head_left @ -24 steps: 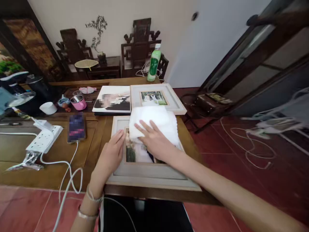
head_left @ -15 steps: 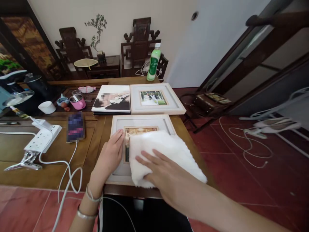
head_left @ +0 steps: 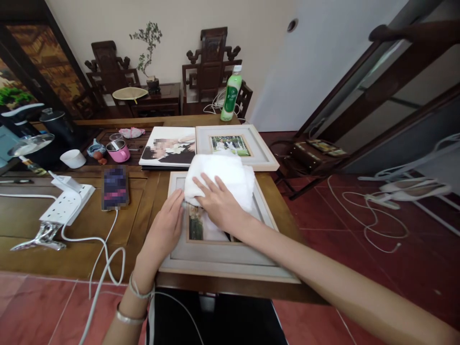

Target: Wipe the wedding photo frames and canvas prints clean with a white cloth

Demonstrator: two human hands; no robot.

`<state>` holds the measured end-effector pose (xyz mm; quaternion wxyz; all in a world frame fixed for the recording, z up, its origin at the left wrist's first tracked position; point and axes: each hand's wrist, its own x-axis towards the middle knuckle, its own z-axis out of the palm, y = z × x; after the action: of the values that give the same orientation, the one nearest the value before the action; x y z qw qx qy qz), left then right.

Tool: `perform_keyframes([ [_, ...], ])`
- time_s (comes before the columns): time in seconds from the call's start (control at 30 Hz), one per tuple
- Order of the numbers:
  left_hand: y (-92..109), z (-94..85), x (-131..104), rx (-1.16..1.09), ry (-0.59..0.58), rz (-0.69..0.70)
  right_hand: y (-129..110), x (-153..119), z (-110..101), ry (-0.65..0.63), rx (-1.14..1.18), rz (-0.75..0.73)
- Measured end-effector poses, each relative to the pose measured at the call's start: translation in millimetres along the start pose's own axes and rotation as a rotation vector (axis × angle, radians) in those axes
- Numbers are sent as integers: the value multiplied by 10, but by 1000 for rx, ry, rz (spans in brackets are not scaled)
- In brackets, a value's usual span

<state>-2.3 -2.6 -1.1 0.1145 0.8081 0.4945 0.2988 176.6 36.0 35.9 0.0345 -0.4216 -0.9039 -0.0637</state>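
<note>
A light wooden picture frame lies flat at the front of the table, its photo partly covered. Over its far part spreads a folded white fluffy towel, overlapping the near edge of a second picture frame behind. My right hand presses down on the towel and holds it, fingers spread on top and the thumb side at its near edge. Along the left border of the near frame rests my left hand, fingers stretched out and fairly close together, with nothing in its grasp.
Left of the far frame lies a photo album. A green bottle stands at the back edge. Further left are a phone on a cable, a white power strip, a pink cup and a white cup.
My right hand has pushed the towel away from me and slightly left, from the near right of the frame to its far part. The lower photo is now uncovered. My left hand has stayed put.
</note>
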Motion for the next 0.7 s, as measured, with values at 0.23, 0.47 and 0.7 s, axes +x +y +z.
perform_keyframes([
  [0.23,-11,-12,-27,-37,-2,-15,-291,-254,-155,-243,109,-106],
  [0.47,9,-21,-15,-77,1,-48,-239,-702,-448,-312,435,-235],
  [0.7,72,-111,6,-194,-9,-93,-218,-127,-242,-77,94,-15],
])
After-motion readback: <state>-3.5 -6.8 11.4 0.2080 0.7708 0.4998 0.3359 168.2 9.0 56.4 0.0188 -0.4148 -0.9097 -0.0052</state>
